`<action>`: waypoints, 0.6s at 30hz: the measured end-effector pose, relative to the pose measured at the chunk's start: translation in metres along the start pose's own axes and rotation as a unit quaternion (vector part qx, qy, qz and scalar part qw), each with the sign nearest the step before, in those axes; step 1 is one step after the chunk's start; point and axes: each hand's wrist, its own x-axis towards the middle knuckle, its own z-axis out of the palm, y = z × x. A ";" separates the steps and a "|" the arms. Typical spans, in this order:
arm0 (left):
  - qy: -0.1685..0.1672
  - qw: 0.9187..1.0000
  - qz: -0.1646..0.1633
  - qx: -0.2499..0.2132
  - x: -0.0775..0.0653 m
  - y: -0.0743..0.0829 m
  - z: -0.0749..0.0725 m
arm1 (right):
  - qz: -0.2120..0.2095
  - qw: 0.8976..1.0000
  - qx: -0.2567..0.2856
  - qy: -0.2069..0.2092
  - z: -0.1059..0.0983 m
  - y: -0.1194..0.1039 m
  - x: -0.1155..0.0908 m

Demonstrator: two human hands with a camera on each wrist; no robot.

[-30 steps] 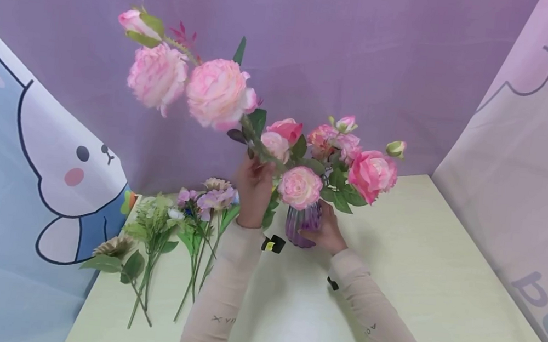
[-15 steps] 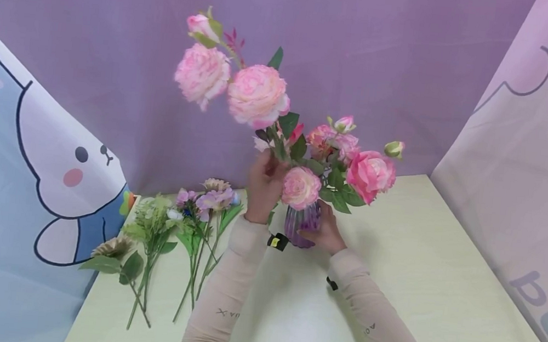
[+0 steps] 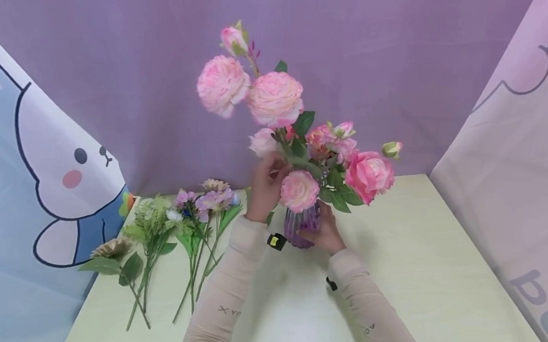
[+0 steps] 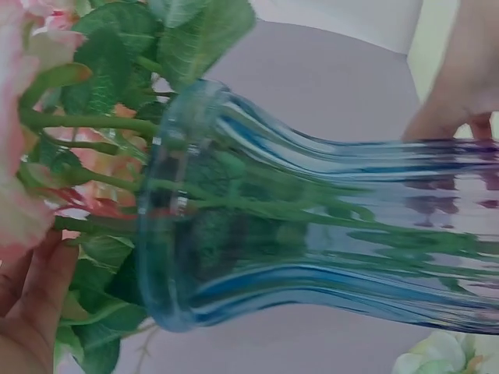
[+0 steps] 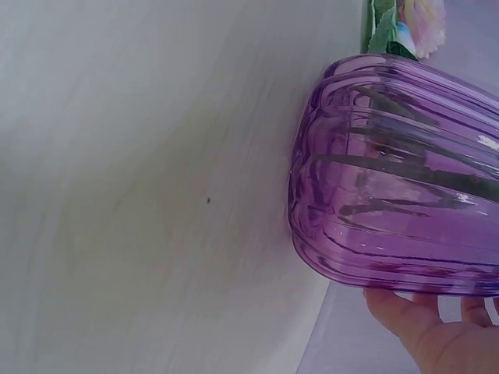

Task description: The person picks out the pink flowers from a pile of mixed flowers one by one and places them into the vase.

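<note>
A ribbed glass vase (image 3: 301, 227), purple at the base and bluish toward its flared mouth (image 4: 160, 234), stands on the table with green stems inside. My right hand (image 3: 328, 232) holds its lower side, thumb on the near face; the right wrist view has its fingers (image 5: 405, 315) against the purple glass. Just above the mouth, my left hand (image 3: 266, 184) pinches the stem of a tall pale pink peony spray (image 3: 276, 98), which leans up and left. In the vase are also a pink rose (image 3: 370, 176), a round pale pink bloom (image 3: 299, 190) and green leaves.
On the left of the table (image 3: 388, 325) lie several loose stems: a beige flower (image 3: 114, 246), a green-and-white sprig (image 3: 154, 217) and lilac flowers (image 3: 215, 199). A purple cloth backdrop (image 3: 389, 50) hangs close behind, with printed cloths at both sides.
My left hand has moved right toward the vase mouth, carrying the tall peony spray rightward and more upright. The right hand stays on the vase, which has hardly moved.
</note>
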 end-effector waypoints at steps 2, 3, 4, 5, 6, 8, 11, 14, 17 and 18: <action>-0.006 1.000 -0.013 0.001 -0.003 0.008 -0.001 | -0.002 1.000 0.000 0.001 0.001 0.001 0.000; -0.009 1.000 -0.021 0.000 -0.004 0.011 -0.002 | -0.002 1.000 -0.001 0.002 0.001 0.001 0.000; -0.012 0.999 -0.033 -0.001 -0.006 0.014 -0.002 | -0.002 1.000 0.000 0.003 0.001 0.001 0.000; -0.015 0.999 -0.043 0.002 -0.008 0.012 -0.002 | 0.000 1.000 -0.001 0.004 0.001 0.001 0.000; -0.017 0.998 -0.052 0.003 -0.010 0.005 -0.001 | 0.000 1.000 -0.001 0.004 0.002 0.001 -0.001; -0.019 0.998 -0.064 -0.002 -0.014 -0.009 0.001 | 0.002 1.000 0.001 0.002 0.002 0.001 -0.002; -0.015 0.998 -0.065 -0.007 -0.019 -0.029 0.004 | 0.004 1.000 -0.001 0.003 0.002 0.000 -0.002; -0.008 0.999 -0.052 -0.010 -0.021 -0.039 0.006 | 0.008 1.000 -0.006 0.007 0.002 0.001 -0.002; -0.001 1.000 -0.022 0.016 -0.023 -0.041 0.006 | 0.014 1.000 -0.009 0.009 0.002 0.001 -0.001; 0.001 0.999 -0.008 0.032 -0.023 -0.041 0.006 | 0.013 1.000 -0.010 0.008 0.002 0.001 -0.001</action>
